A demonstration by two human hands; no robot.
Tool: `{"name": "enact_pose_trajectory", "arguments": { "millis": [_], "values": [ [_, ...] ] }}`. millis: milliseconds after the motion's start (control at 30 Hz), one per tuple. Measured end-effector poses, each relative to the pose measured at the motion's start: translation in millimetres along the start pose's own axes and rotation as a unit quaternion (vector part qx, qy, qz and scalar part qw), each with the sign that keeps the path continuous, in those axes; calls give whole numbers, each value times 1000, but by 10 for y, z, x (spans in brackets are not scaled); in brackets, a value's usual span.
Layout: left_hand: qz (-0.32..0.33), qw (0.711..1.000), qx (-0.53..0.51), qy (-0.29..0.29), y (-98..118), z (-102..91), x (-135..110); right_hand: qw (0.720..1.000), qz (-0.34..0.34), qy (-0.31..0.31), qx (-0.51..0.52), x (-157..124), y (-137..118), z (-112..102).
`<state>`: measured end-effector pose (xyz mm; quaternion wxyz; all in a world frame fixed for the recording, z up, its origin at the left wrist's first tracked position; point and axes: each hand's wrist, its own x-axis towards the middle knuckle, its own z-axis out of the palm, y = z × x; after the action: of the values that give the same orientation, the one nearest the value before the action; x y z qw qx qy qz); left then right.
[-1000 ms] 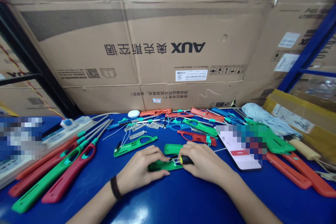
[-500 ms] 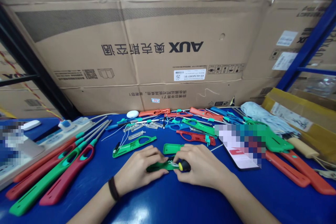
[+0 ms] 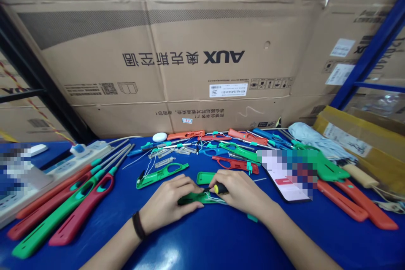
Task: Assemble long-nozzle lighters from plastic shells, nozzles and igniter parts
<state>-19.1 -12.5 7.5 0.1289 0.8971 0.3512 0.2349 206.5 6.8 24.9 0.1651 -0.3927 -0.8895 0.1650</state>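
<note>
My left hand (image 3: 172, 197) is closed on the left end of a green lighter half-shell (image 3: 198, 198), holding it low over the blue table. White wires (image 3: 215, 196) run out of the shell to the right. My right hand (image 3: 236, 190) is closed around a black-and-yellow handle (image 3: 220, 188), which looks like a screwdriver's. Its fingertips are at the shell's far edge, beside a small black part (image 3: 206, 190). Another green shell piece (image 3: 205, 177) lies just behind the hands. An opened green half-shell (image 3: 163, 174) with a black part and wires rests behind my left hand.
Several assembled gas lighters (image 3: 60, 202) lie at left beside a white power strip (image 3: 66, 168). Opened lighters and clear tubes (image 3: 164, 162) spread along the back. A phone (image 3: 284, 181), orange lighters (image 3: 343, 200) and a yellow box (image 3: 341, 130) are at right. A cardboard wall (image 3: 177, 29) stands behind.
My right hand has shifted slightly up and away from me with the black-and-yellow handle. More of the white wires and the shell's right part now show. My left hand has barely moved.
</note>
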Motion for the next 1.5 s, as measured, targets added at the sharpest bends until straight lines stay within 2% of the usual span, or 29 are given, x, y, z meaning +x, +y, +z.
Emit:
{"name": "enact_pose_trajectory", "arguments": {
  "millis": [333, 567, 767, 900, 1100, 1333, 1500],
  "values": [
    [-1, 1000, 9, 10, 11, -2, 11, 999, 6, -12, 34, -11, -60, 25],
    [14, 998, 56, -12, 54, -18, 4, 998, 1, -51, 27, -25, -67, 0],
    [20, 996, 79, -27, 74, -58, 12, 999, -6, -21, 30, -78, -59, -63],
    [-1, 996, 89, -22, 22, -123, 0, 999, -4, 4, 41, -74, -58, -131],
    [-17, 994, 110, -4, -25, -183, -35, 999, 4, -37, 7, -66, -66, -128],
    [-9, 995, 97, 8, -17, -139, -27, 999, 39, -28, 12, -63, -56, -100],
    [-14, 997, 81, 13, 6, -125, -23, 999, 33, -26, 10, -58, -40, -41]
  ]
}}
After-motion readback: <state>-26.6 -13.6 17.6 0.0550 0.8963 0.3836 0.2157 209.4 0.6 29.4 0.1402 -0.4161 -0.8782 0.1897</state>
